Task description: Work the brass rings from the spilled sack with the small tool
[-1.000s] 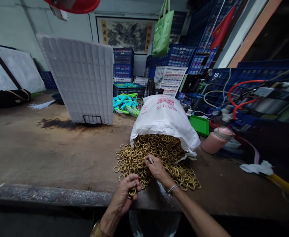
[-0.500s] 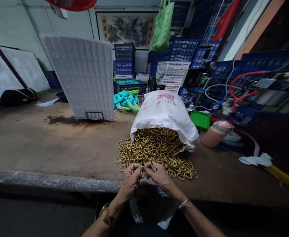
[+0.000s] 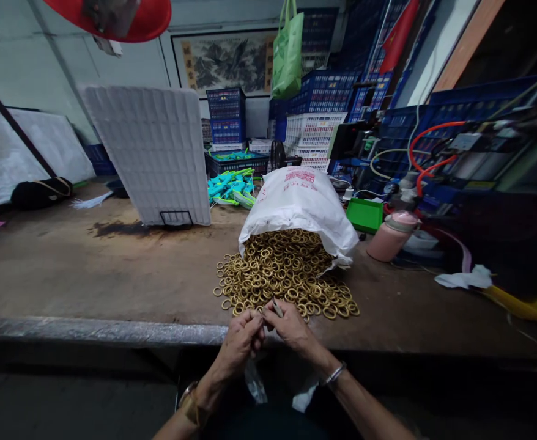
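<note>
My left hand (image 3: 242,337) is closed, thumb and forefinger pinched together; whatever lies between them is too small to make out. My right hand (image 3: 291,327) is closed around a small pointed metal tool (image 3: 277,308), whose tip sticks up above the fingers. The fingertips of both hands meet at the table's front edge. Just beyond them is a heap of brass-coloured rings (image 3: 282,275), spilling from the mouth of a white woven sack (image 3: 296,198) that lies on its side.
A tall white padded panel (image 3: 153,153) stands on the wooden table (image 3: 66,269) to the left. Turquoise and green pieces (image 3: 232,185) lie behind the sack. On the right are a green tray (image 3: 364,215), a pink bottle (image 3: 391,237) and a machine with orange hoses (image 3: 433,131).
The camera view has shifted slightly. My hands have drawn a little nearer to me and closer together, away from the rings, still pinched. The tool stays in my right hand.
</note>
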The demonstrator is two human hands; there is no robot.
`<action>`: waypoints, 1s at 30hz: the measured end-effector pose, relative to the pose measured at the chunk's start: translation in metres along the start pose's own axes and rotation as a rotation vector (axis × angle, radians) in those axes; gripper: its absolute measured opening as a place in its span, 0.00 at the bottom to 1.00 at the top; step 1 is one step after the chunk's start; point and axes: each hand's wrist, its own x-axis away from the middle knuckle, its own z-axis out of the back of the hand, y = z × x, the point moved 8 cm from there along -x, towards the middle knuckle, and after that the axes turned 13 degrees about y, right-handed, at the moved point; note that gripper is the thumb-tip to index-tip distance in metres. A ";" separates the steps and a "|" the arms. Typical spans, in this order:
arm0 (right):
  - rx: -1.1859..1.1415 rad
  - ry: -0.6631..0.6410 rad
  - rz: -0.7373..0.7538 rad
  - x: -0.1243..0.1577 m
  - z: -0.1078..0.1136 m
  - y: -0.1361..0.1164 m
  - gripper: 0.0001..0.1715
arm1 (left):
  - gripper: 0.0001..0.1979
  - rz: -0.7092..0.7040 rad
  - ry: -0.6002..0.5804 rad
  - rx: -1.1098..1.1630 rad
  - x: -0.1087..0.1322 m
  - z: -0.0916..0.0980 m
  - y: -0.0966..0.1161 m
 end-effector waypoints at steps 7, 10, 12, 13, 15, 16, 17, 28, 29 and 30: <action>-0.005 -0.018 -0.009 0.007 0.005 -0.002 0.14 | 0.16 0.109 -0.031 0.186 0.005 -0.003 -0.011; 0.083 0.039 0.064 0.011 0.011 0.000 0.16 | 0.17 0.154 -0.016 0.202 0.006 -0.004 -0.017; 0.165 0.049 0.138 0.015 0.012 0.002 0.14 | 0.17 0.154 -0.004 0.187 0.007 -0.005 -0.019; 0.206 0.035 0.170 0.017 0.010 0.004 0.12 | 0.17 0.144 0.005 0.169 0.007 -0.006 -0.018; 0.277 -0.017 0.219 0.022 0.005 0.007 0.08 | 0.17 0.111 0.028 0.120 0.006 -0.006 -0.017; 0.307 -0.039 0.234 0.024 0.002 0.009 0.08 | 0.18 0.092 0.041 0.095 0.006 -0.006 -0.016; 0.332 -0.058 0.243 0.026 0.000 0.010 0.09 | 0.18 0.075 0.050 0.071 0.005 -0.006 -0.015; 0.695 -0.063 0.183 0.018 0.010 0.032 0.14 | 0.17 0.074 -0.037 -0.012 0.016 -0.015 -0.022; 0.745 -0.039 0.173 0.015 0.014 0.035 0.15 | 0.16 0.102 -0.077 0.021 0.020 -0.019 -0.024; 0.778 -0.016 0.171 0.011 0.017 0.036 0.16 | 0.15 0.130 -0.107 0.064 0.023 -0.022 -0.025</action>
